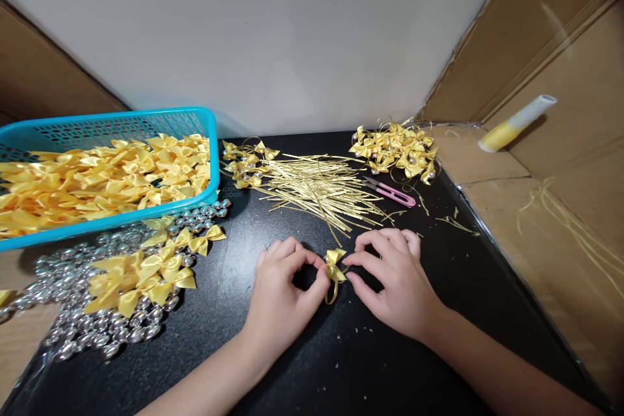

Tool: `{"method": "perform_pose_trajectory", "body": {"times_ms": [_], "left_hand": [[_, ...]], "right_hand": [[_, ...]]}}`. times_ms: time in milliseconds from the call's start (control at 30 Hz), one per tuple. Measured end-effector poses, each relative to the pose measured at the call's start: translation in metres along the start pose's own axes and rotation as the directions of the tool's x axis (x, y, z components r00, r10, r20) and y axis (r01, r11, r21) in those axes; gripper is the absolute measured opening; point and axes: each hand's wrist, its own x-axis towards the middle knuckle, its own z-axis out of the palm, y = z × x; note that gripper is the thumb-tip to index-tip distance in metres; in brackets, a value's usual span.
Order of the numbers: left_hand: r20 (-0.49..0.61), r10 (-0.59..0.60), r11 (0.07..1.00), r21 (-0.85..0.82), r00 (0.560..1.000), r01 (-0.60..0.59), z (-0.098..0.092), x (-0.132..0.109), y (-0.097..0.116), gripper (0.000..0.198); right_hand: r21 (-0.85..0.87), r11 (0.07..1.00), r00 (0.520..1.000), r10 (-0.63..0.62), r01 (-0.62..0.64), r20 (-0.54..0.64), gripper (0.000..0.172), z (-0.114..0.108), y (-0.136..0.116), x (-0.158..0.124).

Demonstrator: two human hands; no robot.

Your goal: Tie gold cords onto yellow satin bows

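Note:
A small yellow satin ribbon bow (pixel 334 264) with a loop of gold cord is at the near middle of the black table. My left hand (pixel 292 283) pinches its left side between thumb and forefinger. Close by the bow's right side is my right hand (pixel 392 276), its fingers curled and the thumb and forefinger tips slightly apart. A short bit of thin cord shows near those tips; I see no firm grip on it. Just beyond my hands lies a loose bundle of cut gold cords (pixel 322 188). Pink thread snips (pixel 392 193) rest at the bundle's right.
A blue basket (pixel 213 156) full of yellow bows stands at left. Silver beads (pixel 100 325) and loose bows (pixel 146 270) lie before it. Corded bows with beads form a small pile (pixel 248 161) and a larger pile (pixel 397 149) at the back. Cardboard (pixel 550 65) walls the right side.

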Motion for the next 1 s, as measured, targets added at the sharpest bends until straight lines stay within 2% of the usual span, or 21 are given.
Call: {"method": "perform_pose_trajectory", "body": {"times_ms": [200, 300, 367, 400, 467, 500, 533, 567, 600, 633, 700, 767, 867, 1000], "left_hand": [[-0.053, 0.06, 0.998, 0.027, 0.997, -0.059, 0.0, -0.001, -0.002, 0.004], [-0.158, 0.202, 0.979, 0.007, 0.966, -0.204, -0.004, -0.003, -0.001, 0.007], [-0.233, 0.382, 0.924, 0.074, 0.894, -0.375, -0.006, -0.008, 0.001, 0.005], [-0.239, 0.488, 0.873, 0.129, 0.839, -0.471, -0.006, -0.011, 0.003, 0.005], [-0.168, 0.666, 0.744, 0.219, 0.727, -0.631, -0.004, -0.021, 0.008, 0.007], [-0.1, 0.723, 0.686, 0.23, 0.684, -0.691, -0.001, -0.028, 0.01, 0.007], [-0.043, 0.739, 0.662, 0.23, 0.673, -0.713, 0.003, -0.035, 0.013, 0.008], [0.003, 0.693, 0.695, 0.264, 0.721, -0.669, 0.007, -0.043, 0.016, 0.013], [0.054, 0.611, 0.739, 0.32, 0.79, -0.593, 0.011, -0.05, 0.018, 0.023], [0.106, 0.548, 0.757, 0.36, 0.83, -0.546, 0.015, -0.057, 0.019, 0.033], [0.2, 0.471, 0.755, 0.412, 0.859, -0.51, 0.021, -0.069, 0.019, 0.053], [0.237, 0.424, 0.744, 0.46, 0.874, -0.485, 0.025, -0.076, 0.016, 0.071], [0.231, 0.41, 0.727, 0.5, 0.882, -0.47, 0.028, -0.08, 0.008, 0.087], [0.212, 0.417, 0.722, 0.514, 0.884, -0.464, 0.033, -0.081, 0.003, 0.096]], "right_hand": [[-0.014, 1.0, 1.0, 0.002, -0.001, 0.026, 0.009, 0.002, -0.001, 0.0], [-0.001, 1.0, 0.999, 0.017, -0.017, 0.03, 0.01, 0.002, -0.002, 0.001], [0.006, 1.0, 0.999, 0.022, -0.022, 0.036, 0.011, 0.002, -0.003, 0.001], [0.009, 1.0, 0.999, 0.024, -0.025, 0.037, 0.011, 0.002, -0.003, 0.001], [0.013, 0.999, 0.999, 0.034, -0.034, 0.036, 0.012, 0.002, -0.003, 0.001], [0.014, 0.999, 0.999, 0.04, -0.04, 0.032, 0.012, 0.002, -0.003, 0.001], [0.016, 0.999, 0.999, 0.046, -0.046, 0.026, 0.013, 0.003, -0.003, 0.001], [0.017, 0.999, 0.999, 0.051, -0.051, 0.019, 0.013, 0.003, -0.003, 0.0], [0.018, 0.998, 0.998, 0.055, -0.056, 0.013, 0.013, 0.003, -0.003, 0.0], [0.019, 0.998, 0.998, 0.058, -0.058, 0.008, 0.013, 0.003, -0.003, 0.0], [0.021, 0.998, 0.998, 0.057, -0.057, 0.003, 0.014, 0.003, -0.003, 0.0], [0.02, 0.998, 0.999, 0.053, -0.053, 0.003, 0.015, 0.003, -0.004, 0.0], [0.012, 0.998, 0.998, 0.056, -0.056, 0.004, 0.016, 0.003, -0.005, 0.0], [0.005, 0.998, 0.998, 0.059, -0.059, -0.003, 0.016, 0.003, -0.006, 0.0]]}}
